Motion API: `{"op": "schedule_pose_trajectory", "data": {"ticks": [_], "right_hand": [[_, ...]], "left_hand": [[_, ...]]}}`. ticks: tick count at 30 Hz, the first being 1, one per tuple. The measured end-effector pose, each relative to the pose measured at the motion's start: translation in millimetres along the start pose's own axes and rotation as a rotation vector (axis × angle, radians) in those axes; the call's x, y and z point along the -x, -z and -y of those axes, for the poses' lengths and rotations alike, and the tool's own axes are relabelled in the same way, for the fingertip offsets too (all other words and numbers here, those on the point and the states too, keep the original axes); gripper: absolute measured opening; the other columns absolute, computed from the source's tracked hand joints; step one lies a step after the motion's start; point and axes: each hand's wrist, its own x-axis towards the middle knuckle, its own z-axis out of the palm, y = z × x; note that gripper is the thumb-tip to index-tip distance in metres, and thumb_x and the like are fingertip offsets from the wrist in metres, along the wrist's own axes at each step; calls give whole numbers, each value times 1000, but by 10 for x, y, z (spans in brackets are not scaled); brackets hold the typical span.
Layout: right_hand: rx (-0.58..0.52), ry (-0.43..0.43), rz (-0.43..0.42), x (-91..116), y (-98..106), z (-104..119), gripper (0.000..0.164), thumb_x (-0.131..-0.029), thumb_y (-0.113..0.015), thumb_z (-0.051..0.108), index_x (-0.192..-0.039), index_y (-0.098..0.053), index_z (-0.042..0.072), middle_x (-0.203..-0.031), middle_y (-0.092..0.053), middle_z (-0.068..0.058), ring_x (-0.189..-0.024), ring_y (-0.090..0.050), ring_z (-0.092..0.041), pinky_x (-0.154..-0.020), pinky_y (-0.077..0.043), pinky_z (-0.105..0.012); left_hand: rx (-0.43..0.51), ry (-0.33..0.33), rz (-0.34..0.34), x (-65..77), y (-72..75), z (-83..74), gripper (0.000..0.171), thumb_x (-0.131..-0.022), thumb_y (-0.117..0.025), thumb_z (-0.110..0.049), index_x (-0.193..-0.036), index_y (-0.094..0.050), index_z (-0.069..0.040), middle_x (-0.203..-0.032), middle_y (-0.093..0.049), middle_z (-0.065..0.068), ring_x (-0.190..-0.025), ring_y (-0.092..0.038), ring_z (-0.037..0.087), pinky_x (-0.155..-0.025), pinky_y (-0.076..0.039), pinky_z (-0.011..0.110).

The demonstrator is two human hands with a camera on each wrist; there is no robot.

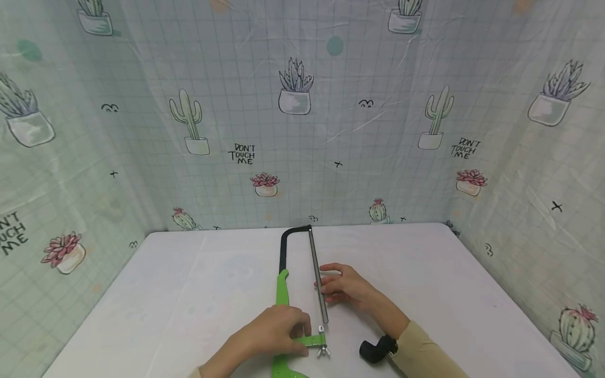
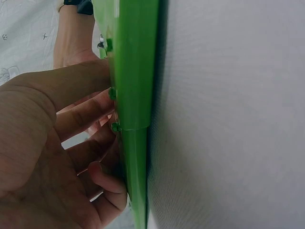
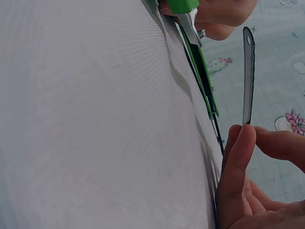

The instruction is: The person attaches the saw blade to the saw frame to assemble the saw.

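Observation:
A hacksaw with a green and black frame [image 1: 282, 289] lies on the white table, its handle toward me and partly cut off by the lower edge. My left hand [image 1: 276, 332] holds the green frame near its near arm, fingers curled about it; the left wrist view shows the green side [image 2: 136, 71] close up. My right hand [image 1: 352, 289] pinches the thin grey blade [image 3: 249, 71] between thumb and fingers. The blade's far end meets the black frame tip. Its near end, with a small hole, stands free, apart from the metal holder and wing nut [image 1: 323, 350].
The white table [image 1: 212, 273] stretches to both sides of the saw. Behind and beside it hang sheets [image 1: 331, 131] printed with cacti. A black wrist mount [image 1: 378, 349] sits on my right wrist just above the table.

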Motion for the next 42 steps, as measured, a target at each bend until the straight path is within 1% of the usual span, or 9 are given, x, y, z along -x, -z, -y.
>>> {"op": "schedule_pose_trajectory", "data": {"ticks": [11,20,28,34,42], "right_hand": [[3,-5,-6,10,-19,-2,68,-86,-73,-2,-148,-46,-2,-113,-72,-13,-85,-72,-14,-73,-61,-29],[-5,-4,-2,6,-21,-19,69,-83,-73,-5,-148,-46,-2,-103,-68,-9,-81,-71,-15,-72,-61,-28],[-2,11,11,7,-17,-17,71,-83,-72,-6,-148,-44,-4,-105,-68,-10,-82,-71,-15,-74,-61,-29],[18,21,12,-7,-16,-27,71,-83,-73,-8,-147,-44,-5,-106,-73,-13,-84,-73,-17,-74,-62,-31],[64,34,15,-10,-28,-45,69,-83,-72,-8,-146,-44,-5,-107,-73,-15,-83,-73,-17,-75,-63,-33]], "left_hand": [[-1,-8,-5,10,-11,9,21,-78,-88,-35,-90,-74,-26,-76,-59,-21,-70,-52,-6,-67,-46,17],[-5,-5,-5,6,-20,10,20,-78,-88,-35,-90,-74,-26,-76,-59,-20,-70,-51,-5,-67,-45,17],[-9,-12,-12,4,-37,16,20,-78,-88,-35,-90,-74,-26,-76,-59,-20,-70,-52,-5,-67,-45,17],[-13,-20,-21,10,-38,9,21,-78,-88,-35,-90,-74,-26,-76,-59,-20,-70,-52,-5,-67,-45,17],[-13,-9,-20,4,-57,9,20,-78,-87,-35,-91,-74,-27,-77,-60,-20,-71,-53,-5,-68,-46,17]]}}
